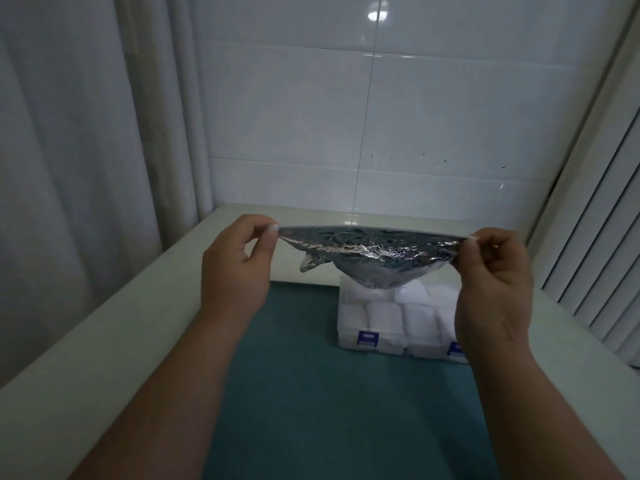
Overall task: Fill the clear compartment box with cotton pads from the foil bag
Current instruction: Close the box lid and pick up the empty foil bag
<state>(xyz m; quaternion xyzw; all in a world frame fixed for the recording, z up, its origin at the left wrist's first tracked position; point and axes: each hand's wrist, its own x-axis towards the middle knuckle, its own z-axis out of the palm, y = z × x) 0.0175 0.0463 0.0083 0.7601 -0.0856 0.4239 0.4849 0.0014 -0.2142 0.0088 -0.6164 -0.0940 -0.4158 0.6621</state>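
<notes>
Both arms reach toward 12 o'clock. The left hand (235, 268) and right hand (495, 275) each pinch one end of the foil bag (367, 252), stretched taut. It hangs above the clear compartment box (391, 323).

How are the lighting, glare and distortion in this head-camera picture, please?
Head view: dim, bluish light overall; a bright glare spot on the wall tiles; the foil bag glints between the left hand and right hand; wide-angle distortion tilts the blind; the box looks soft.

silver crinkled foil bag (367, 252), white cotton pads (381, 315), teal mat (294, 375), white tiles (415, 98)
</notes>
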